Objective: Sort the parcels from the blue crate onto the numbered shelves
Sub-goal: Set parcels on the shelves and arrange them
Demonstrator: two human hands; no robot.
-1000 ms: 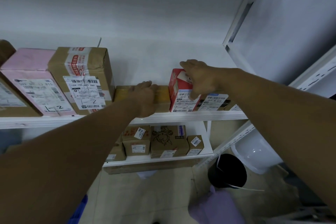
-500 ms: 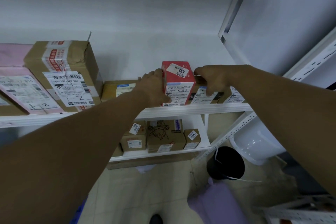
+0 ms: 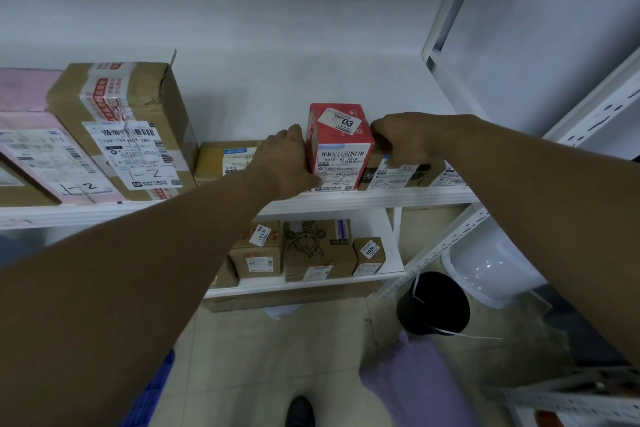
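Standing upright on the upper shelf (image 3: 346, 199), the red parcel (image 3: 341, 149) served as the centre of things. Against its left side pressed the left hand (image 3: 289, 163), fingers held together and flat on the carton. To its right, the right hand (image 3: 403, 140) was curled shut on the top of a low brown box (image 3: 398, 173) touching the red parcel. Left of it lay a flat brown carton (image 3: 225, 161), then a tall taped box (image 3: 128, 128). Far below and left showed the blue crate (image 3: 152, 392).

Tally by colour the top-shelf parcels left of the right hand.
Red parcel: 1
Pink parcel: 1
Brown parcels: 3, namely big, low and one cut off at the picture's left edge
Total: 5
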